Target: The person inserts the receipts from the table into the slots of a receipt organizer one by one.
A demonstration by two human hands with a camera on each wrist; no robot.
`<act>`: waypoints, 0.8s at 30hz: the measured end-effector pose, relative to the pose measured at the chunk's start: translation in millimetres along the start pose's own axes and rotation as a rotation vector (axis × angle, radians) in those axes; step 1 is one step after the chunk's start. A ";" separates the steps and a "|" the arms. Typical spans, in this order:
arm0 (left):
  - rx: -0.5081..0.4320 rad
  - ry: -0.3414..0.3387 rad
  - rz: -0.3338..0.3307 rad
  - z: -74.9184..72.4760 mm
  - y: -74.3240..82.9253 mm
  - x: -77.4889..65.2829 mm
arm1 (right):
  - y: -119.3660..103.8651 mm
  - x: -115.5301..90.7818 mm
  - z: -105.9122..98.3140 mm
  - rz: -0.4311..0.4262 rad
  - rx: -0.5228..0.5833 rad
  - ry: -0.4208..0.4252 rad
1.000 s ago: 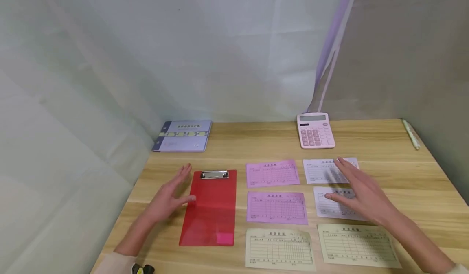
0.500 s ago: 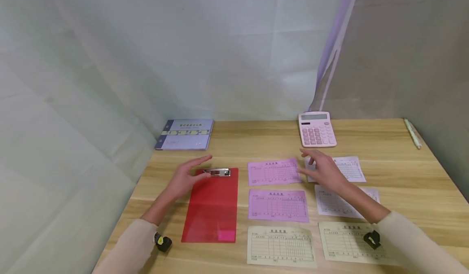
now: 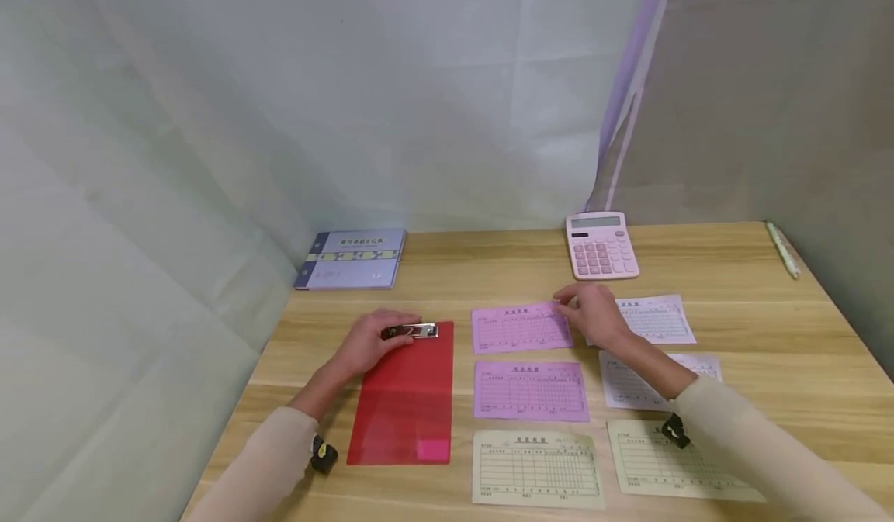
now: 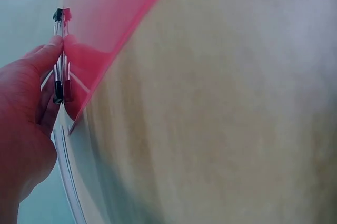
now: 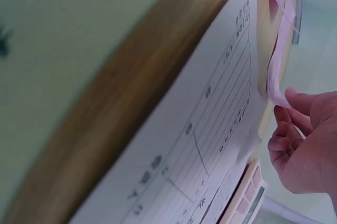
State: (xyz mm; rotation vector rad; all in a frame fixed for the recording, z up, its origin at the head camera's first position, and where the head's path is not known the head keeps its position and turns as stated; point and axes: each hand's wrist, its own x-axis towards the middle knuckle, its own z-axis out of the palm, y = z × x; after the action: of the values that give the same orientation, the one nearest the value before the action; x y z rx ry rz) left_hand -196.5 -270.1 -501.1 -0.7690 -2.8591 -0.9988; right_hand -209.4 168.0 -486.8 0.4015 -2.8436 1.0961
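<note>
"Trouble? What kind could come, with your hands like that?"

"I pinch the right end of the far pink slip [image 3: 520,328] with my right hand [image 3: 597,312]. It looks thin, so it could rip or crease if I pull too hard. My left hand [image 3: 370,341] grips the left end of the shiny clip [image 3: 422,331] on the red clipboard [image 3: 401,398]. If my fingers slide off, that clip could snap and nip me, I think."

"Is the clip lifted up?"

"I can't tell. My fingers hide part of it. My right sleeve [image 3: 761,444] worries me too. It is over part of the right yellow slip [image 3: 649,468], and it could push that crooked if I swing my arm low."

"Where is the pink slip?"

"On the table, to the right of the clipboard and just left of the far white slip [image 3: 656,320]. The near pink slip [image 3: 531,392] lies on its near side."

"And how does it look?"

"Pink, a bit purple, with dark print and a grid of thin lines. It sits a little tilted, with its right end farther from me. Most of it looks flat, but the end by my thumb bends. The words are too small to read."
</note>
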 end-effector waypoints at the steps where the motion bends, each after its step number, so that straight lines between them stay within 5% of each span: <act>1: 0.007 -0.004 -0.001 0.2 -0.4 -0.3 | -1.1 0.1 0.8 -0.004 -0.006 0.004; 7: 0.041 -0.030 -0.027 0.1 -0.9 -0.1 | -5.2 0.9 2.1 -0.013 -0.038 0.025; 24: 0.269 -0.065 0.094 -2.3 3.9 5.8 | -13.8 12.7 -12.9 -0.079 0.015 0.023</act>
State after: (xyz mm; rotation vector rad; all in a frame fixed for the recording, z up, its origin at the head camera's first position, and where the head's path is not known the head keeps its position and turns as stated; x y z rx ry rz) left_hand -200.1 -266.3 -495.9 -0.9133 -2.8942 -0.5719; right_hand -218.4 164.1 -466.2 0.4940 -2.7758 1.1013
